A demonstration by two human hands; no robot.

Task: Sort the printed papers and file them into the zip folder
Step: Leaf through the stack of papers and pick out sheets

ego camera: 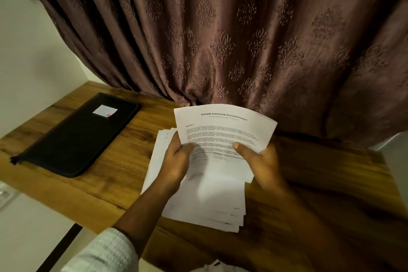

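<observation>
Printed papers [205, 201] in a loose, fanned stack on the wooden table [309, 183], centre and near. Black zip folder [75, 139] lying flat at far left, well apart from the stack. Sheet headed "Sample Internship Documentation" [223, 130] raised over the stack, bowed. Left hand [176, 161] and right hand [262, 165] clamped on its lower side edges, thumbs on the printed face.

Left hand [176, 161], right hand [263, 164] abreast (each in a pinch)
</observation>
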